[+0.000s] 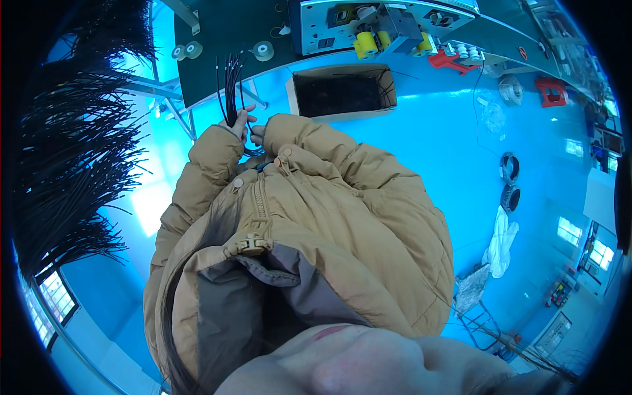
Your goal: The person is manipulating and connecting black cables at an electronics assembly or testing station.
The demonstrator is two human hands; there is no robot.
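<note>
Close in front of my chest, my left hand [242, 122] is closed around a bundle of thin black cables [230, 92]. Their upper ends fan out, with some pale tips. Just right of it, my right hand [259, 135] is partly hidden by the tan sleeve. One black cable runs down from the bundle's right side to its fingers, which look closed on it. Below both hands the lower part of the cables [253, 151] bends in a curve against the jacket.
Ahead, a dark green bench [224, 33] carries tape rolls [263, 51] and a machine with yellow rollers [366, 45]. An open cardboard box [390, 92] with black contents sits below it. Masses of black cables [79, 151] hang at my left. Red holders [550, 92] and wire coils [510, 91] lie right.
</note>
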